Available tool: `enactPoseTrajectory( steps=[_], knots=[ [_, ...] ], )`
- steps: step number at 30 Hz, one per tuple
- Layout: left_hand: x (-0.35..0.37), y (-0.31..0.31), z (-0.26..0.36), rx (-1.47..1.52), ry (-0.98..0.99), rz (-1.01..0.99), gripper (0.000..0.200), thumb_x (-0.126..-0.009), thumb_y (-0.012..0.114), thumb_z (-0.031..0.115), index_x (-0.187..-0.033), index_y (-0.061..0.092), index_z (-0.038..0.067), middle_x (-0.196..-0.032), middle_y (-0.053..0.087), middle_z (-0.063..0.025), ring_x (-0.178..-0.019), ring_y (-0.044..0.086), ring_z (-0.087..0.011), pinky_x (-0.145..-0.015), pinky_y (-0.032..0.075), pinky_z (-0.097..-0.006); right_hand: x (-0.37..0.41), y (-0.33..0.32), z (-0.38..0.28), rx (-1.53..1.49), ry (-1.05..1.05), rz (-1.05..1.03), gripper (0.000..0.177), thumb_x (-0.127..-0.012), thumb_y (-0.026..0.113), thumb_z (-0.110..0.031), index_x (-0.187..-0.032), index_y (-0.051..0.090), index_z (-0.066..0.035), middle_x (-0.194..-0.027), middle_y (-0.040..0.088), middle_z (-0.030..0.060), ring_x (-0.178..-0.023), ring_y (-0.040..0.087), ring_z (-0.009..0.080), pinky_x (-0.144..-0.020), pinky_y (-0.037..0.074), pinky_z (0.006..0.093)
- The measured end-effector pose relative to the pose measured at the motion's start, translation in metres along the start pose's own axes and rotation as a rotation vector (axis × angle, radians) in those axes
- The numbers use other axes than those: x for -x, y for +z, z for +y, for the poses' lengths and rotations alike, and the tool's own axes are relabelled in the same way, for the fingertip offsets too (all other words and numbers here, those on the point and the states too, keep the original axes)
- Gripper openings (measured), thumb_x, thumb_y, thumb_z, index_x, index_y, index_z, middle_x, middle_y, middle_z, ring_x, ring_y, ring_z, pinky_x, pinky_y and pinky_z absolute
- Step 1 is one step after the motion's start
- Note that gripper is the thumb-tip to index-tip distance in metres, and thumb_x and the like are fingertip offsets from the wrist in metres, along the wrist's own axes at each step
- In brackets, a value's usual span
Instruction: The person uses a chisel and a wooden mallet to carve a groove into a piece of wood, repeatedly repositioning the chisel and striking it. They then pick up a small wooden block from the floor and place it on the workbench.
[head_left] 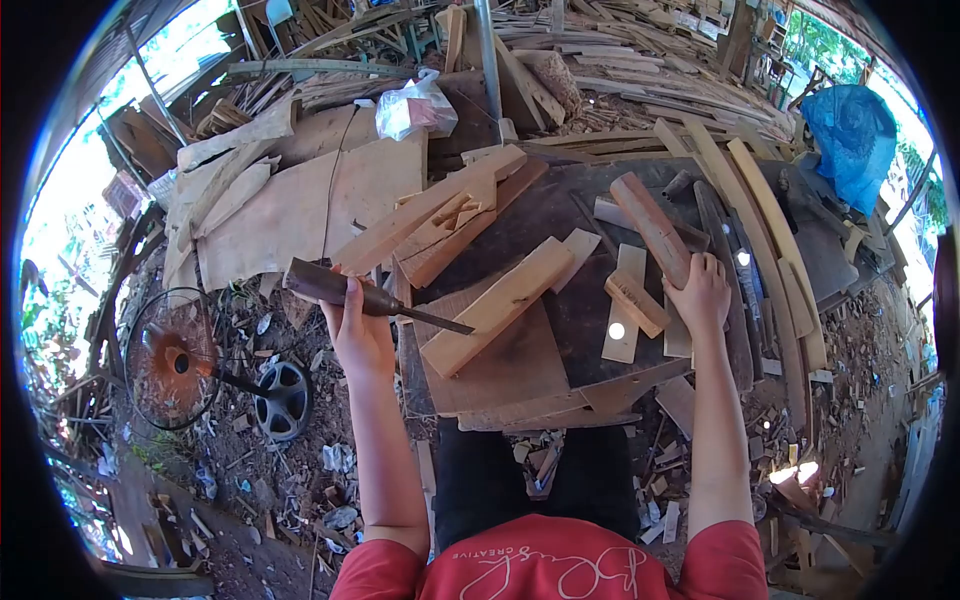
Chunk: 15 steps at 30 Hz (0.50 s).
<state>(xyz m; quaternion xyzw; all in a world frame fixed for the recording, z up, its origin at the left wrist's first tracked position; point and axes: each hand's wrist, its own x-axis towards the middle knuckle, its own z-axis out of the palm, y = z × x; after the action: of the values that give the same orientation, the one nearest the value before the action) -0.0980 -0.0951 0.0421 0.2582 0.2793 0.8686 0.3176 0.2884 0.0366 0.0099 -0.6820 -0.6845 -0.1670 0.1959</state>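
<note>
My left hand (358,325) is closed around the wooden handle of a chisel (375,300), whose dark metal blade points right. Under the blade tip in this view lies a thick squared wood block (500,303), set at a slant on the workbench. My right hand (703,292) grips the near end of a stout reddish-brown wooden club (650,225), which slants away to the upper left. Close to that hand are a short wood piece (637,304) and a flat pale board (620,335).
Behind the chisel lie long wood blocks (440,210), one with a carved notch. The dark workbench (560,215) has long strips (765,230) along its right. A plastic bag (417,105) sits at the back. A fan (175,360) stands left; scrap wood covers the ground.
</note>
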Motion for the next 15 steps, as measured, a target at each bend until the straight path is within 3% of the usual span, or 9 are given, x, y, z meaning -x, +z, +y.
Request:
enactPoseTrajectory(
  steps=[3, 15],
  knots=[
    [-0.0008, -0.0016, -0.0015, -0.024, 0.029, -0.015, 0.032, -0.087, 0.055, 0.011, -0.118, 0.044, 0.011, -0.096, 0.049, -0.0013, -0.090, 0.046, -0.0131, -0.083, 0.037, -0.0311, 0.0003, -0.0010, -0.0009, 0.002, -0.001, -0.009, 0.048, -0.063, 0.073, -0.034, -0.095, 0.051, -0.007, -0.104, 0.053, 0.0093, -0.102, 0.051, 0.0249, -0.077, 0.048, 0.0380],
    [0.0007, -0.0038, -0.0025, -0.005, 0.037, -0.039, 0.034, -0.087, 0.055, 0.009, -0.119, 0.043, 0.012, -0.098, 0.050, -0.0031, -0.092, 0.046, -0.0139, -0.084, 0.036, -0.0313, 0.0011, 0.0018, 0.0012, -0.007, -0.016, 0.030, 0.046, -0.062, 0.074, -0.033, -0.093, 0.050, -0.007, -0.099, 0.053, 0.0088, -0.098, 0.053, 0.0248, -0.075, 0.049, 0.0385]
  ],
)
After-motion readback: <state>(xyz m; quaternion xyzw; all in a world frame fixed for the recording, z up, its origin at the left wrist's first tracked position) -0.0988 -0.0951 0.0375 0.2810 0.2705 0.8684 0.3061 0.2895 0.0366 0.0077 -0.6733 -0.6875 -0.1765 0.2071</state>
